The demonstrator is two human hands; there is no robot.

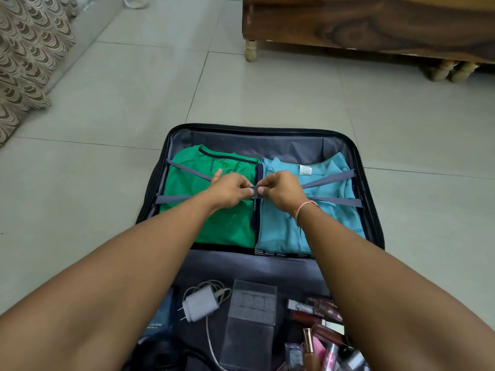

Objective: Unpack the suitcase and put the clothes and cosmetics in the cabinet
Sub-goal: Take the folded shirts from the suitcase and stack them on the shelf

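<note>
open suitcase (371,183) on floor; left hand (227,192) and right hand (281,191) pinch strap buckle (255,191) between them, over folded green shirt (209,210) and blue shirt (308,226).

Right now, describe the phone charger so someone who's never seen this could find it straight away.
Start at the open black suitcase on the tiled floor. In its near half, left of the clear plastic pouch, lies the white plug-in charger block with its coiled white cable. Two metal prongs set it apart from the cosmetics tubes on the right.
</note>
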